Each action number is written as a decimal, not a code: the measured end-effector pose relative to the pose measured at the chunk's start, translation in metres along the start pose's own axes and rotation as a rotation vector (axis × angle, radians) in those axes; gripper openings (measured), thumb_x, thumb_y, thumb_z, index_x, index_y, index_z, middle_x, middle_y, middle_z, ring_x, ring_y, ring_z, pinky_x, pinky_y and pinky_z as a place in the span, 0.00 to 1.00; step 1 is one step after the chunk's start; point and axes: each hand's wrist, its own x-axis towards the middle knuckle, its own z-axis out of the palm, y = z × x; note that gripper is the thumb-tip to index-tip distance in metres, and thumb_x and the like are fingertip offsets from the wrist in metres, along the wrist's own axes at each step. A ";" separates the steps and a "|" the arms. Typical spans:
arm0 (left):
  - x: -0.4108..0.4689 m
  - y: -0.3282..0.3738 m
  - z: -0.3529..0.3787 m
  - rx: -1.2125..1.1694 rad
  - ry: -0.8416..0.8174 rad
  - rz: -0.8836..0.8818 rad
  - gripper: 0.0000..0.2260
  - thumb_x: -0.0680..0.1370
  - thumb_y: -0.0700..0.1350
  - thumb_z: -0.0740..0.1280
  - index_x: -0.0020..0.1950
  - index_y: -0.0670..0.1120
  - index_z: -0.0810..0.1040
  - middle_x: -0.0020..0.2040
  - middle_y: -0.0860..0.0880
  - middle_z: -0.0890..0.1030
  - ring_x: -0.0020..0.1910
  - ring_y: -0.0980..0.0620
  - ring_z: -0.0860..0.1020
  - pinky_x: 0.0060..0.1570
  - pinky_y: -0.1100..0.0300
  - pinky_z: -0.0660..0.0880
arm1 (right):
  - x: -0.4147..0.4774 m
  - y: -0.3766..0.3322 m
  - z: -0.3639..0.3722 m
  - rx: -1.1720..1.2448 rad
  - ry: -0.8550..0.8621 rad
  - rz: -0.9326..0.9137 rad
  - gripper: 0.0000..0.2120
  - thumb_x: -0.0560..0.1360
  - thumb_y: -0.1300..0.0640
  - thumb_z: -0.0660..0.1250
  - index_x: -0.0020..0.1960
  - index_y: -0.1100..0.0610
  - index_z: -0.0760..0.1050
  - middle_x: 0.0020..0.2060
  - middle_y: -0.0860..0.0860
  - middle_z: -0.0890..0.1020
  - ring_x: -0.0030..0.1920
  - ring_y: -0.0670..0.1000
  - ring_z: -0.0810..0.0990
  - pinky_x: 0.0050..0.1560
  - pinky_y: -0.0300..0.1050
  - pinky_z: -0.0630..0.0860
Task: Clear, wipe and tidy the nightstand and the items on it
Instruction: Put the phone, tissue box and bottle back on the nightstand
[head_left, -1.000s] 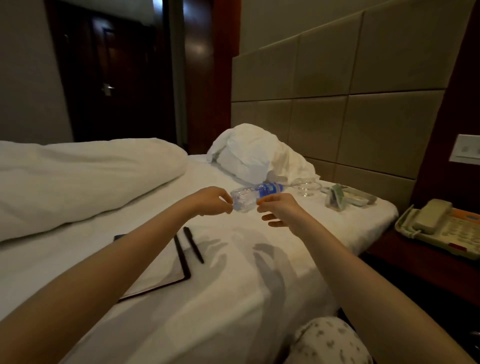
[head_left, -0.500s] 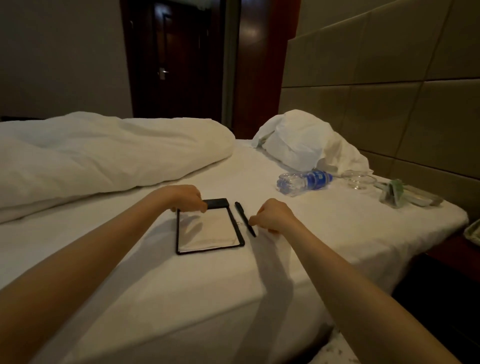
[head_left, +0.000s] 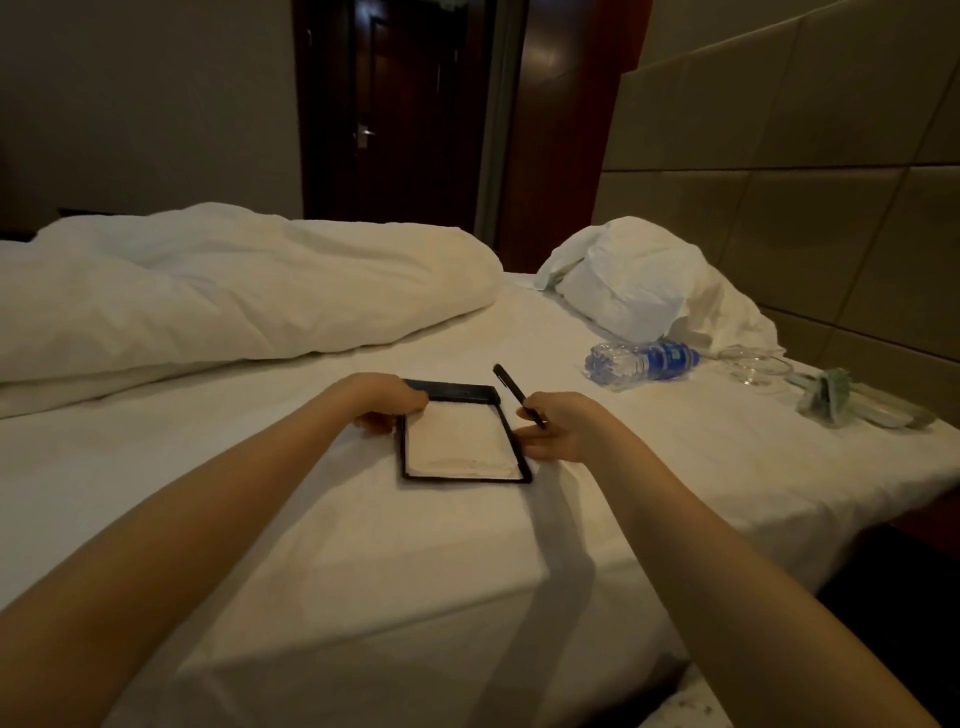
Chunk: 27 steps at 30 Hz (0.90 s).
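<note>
A black-framed notepad holder (head_left: 464, 441) with white paper lies on the white bed sheet. My left hand (head_left: 389, 402) grips its top left corner. My right hand (head_left: 558, 423) holds a black pen (head_left: 511, 387) just right of the pad, its tip raised off the sheet and pointing away from me. Further right on the bed lie a clear water bottle with a blue label (head_left: 641, 359), a glass ashtray (head_left: 756, 365) and a small pile of green and white items (head_left: 841, 400). The nightstand is out of view.
A rolled white duvet (head_left: 218, 291) lies across the bed on the left. A crumpled white pillow (head_left: 628, 280) leans against the padded headboard (head_left: 810, 197). A dark wooden door (head_left: 395, 109) stands beyond the bed. The bed's edge drops off at the right.
My hands left the water bottle on the bed and moved to the notepad and pen. My right hand has lifted the pen off the sheet; my left grips the pad's corner.
</note>
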 end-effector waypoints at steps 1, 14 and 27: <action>-0.001 0.005 0.002 -0.195 -0.055 0.009 0.11 0.81 0.50 0.56 0.54 0.42 0.67 0.40 0.46 0.73 0.38 0.50 0.73 0.43 0.58 0.72 | -0.002 -0.002 -0.001 0.052 -0.049 0.040 0.14 0.80 0.58 0.56 0.36 0.60 0.69 0.42 0.59 0.76 0.40 0.55 0.75 0.49 0.46 0.74; -0.016 0.118 0.035 -0.711 -0.030 0.405 0.11 0.82 0.44 0.51 0.60 0.43 0.69 0.54 0.43 0.74 0.51 0.46 0.74 0.45 0.55 0.74 | -0.009 -0.004 -0.071 0.141 0.244 -0.082 0.07 0.76 0.56 0.63 0.50 0.59 0.71 0.48 0.55 0.74 0.48 0.53 0.73 0.46 0.46 0.70; -0.055 0.235 0.111 -0.977 -0.345 0.470 0.07 0.82 0.43 0.54 0.52 0.44 0.71 0.39 0.50 0.74 0.36 0.55 0.73 0.35 0.63 0.72 | -0.043 0.027 -0.196 0.323 0.534 -0.161 0.02 0.74 0.60 0.61 0.44 0.59 0.71 0.36 0.52 0.71 0.36 0.49 0.69 0.36 0.45 0.73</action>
